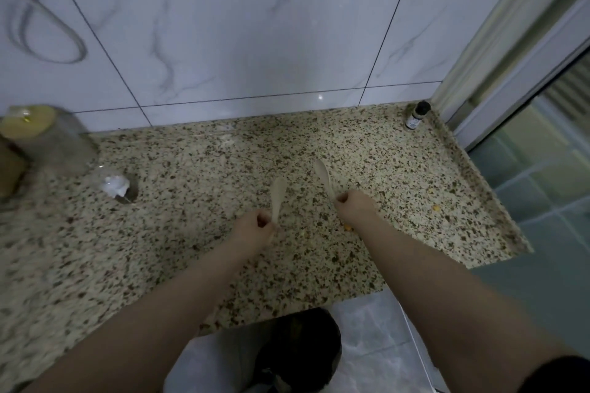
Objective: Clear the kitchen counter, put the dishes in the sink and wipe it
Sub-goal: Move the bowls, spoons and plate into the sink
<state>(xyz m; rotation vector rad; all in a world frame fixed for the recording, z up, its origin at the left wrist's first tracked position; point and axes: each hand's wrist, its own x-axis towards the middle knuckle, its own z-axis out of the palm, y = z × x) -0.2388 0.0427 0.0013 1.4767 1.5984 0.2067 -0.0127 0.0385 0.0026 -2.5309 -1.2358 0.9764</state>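
Note:
Both hands hover over the speckled granite counter (191, 233), each gripping a pale wooden spoon by its handle. My left hand (252, 228) holds one wooden spoon (277, 195) with its bowl pointing up and away. My right hand (351, 206) holds the other wooden spoon (322, 174), its bowl tilted up to the left. A few small yellow crumbs (348, 227) lie on the counter near my right wrist and further right. No sink is in view.
A clear glass with crumpled white paper (115, 185) lies on its side at the left. A large jar with a yellowish lid (41, 137) stands at the far left. A small dark bottle (415, 115) stands in the back right corner. The counter ends at the right, by a glass door.

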